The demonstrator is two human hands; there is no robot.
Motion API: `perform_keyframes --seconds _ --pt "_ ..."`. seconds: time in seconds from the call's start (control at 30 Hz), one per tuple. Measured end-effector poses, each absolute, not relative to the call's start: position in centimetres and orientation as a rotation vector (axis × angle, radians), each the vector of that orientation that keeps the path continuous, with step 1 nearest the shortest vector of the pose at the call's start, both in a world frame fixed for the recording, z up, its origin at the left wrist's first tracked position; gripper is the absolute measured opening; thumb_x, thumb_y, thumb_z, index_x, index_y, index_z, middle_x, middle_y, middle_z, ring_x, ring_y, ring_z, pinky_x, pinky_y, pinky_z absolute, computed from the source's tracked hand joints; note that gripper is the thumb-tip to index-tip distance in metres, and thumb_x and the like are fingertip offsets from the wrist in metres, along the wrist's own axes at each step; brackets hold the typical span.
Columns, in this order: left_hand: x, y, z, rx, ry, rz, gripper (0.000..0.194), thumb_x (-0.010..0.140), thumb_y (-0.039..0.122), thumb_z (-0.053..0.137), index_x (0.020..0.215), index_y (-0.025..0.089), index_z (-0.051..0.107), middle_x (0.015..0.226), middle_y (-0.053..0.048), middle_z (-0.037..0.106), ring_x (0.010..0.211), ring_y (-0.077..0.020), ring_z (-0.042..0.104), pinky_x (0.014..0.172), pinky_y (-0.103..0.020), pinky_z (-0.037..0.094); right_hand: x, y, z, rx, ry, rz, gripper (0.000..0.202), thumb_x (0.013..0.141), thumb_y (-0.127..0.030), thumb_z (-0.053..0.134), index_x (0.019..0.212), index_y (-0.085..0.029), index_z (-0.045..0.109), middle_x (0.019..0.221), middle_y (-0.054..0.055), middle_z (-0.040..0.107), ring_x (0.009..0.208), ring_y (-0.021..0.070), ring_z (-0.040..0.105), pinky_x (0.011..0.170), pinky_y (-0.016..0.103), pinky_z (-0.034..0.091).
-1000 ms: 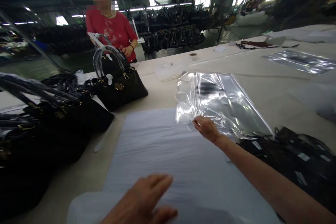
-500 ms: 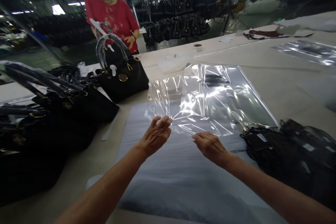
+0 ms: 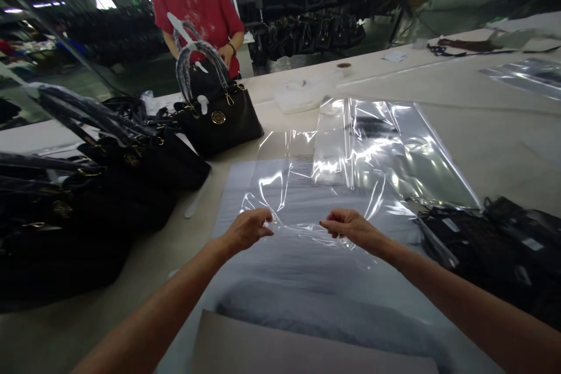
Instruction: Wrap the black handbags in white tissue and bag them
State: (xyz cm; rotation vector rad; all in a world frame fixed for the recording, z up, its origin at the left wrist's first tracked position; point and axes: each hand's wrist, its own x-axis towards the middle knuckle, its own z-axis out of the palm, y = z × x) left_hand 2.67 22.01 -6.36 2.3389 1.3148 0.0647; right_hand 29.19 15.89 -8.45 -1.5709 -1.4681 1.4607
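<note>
Left hand (image 3: 249, 229) was at near edge of clear plastic bag (image 3: 302, 193), grip unclear; right hand (image 3: 350, 227) pinched that edge. Surface (image 3: 495, 143) stretched right of bag; bag's print (image 3: 302, 170) too small to read.

Pale table (image 3: 464, 90) under black handbags (image 3: 230, 123), white sheeting (image 3: 289, 269), clear plastic sheets (image 3: 403, 152) and a small roll (image 3: 344, 65).

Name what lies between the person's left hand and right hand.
In the head view, the crinkled near edge of clear plastic lies between the left hand and the right hand, with a pale sheet beneath it.
</note>
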Motion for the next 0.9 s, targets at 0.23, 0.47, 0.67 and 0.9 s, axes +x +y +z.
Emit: perform_keyframes --seconds 0.23,0.47,0.67,0.9 --pt "1.7 22.1 -6.2 2.027 1.278 0.031 0.036 0.074 0.038 0.066 0.054 0.016 0.048 0.048 0.008 0.032 0.047 -0.0068 0.028 0.048 -0.021 0.024 29.7 14.5 -9.5 -1.515 -2.18 0.643 0.029 0.087 -0.044 0.05 0.072 -0.019 0.05 0.055 -0.004 0.048 0.049 0.0107 0.045 0.052 0.024 0.029" --pt "-0.5 19.7 -5.1 2.918 1.051 -0.332 0.017 0.081 0.005 0.047 0.07 0.016 0.055 0.068 -0.002 0.054 0.062 -0.0152 0.05 0.059 -0.025 0.035 31.4 10.8 -9.6 -1.285 -2.77 -0.049 0.019 0.08 -0.001 0.044 0.078 -0.017 0.054 0.066 0.001 0.057 0.052 0.0116 0.047 0.051 0.025 0.027" --pt "-6.2 17.6 -5.3 2.747 1.678 -0.152 0.024 0.082 0.009 0.039 0.066 0.016 0.055 0.066 -0.008 0.055 0.063 -0.0206 0.053 0.054 -0.028 0.034 37.5 6.2 -10.3 -1.574 -2.731 -0.151 0.024 0.075 0.0 0.043 0.068 -0.018 0.055 0.063 0.004 0.057 0.057 0.0157 0.051 0.058 0.028 0.032" --pt "-7.3 15.7 -5.4 1.078 1.877 0.419 0.016 0.075 0.019 0.06 0.061 0.013 0.056 0.059 -0.004 0.057 0.049 -0.0116 0.053 0.034 -0.017 0.022 38.6 1.6 -9.6 -2.356 -1.399 0.724 0.02 0.071 -0.039 0.062 0.069 -0.02 0.058 0.057 0.001 0.056 0.044 0.0125 0.048 0.041 0.024 0.03"
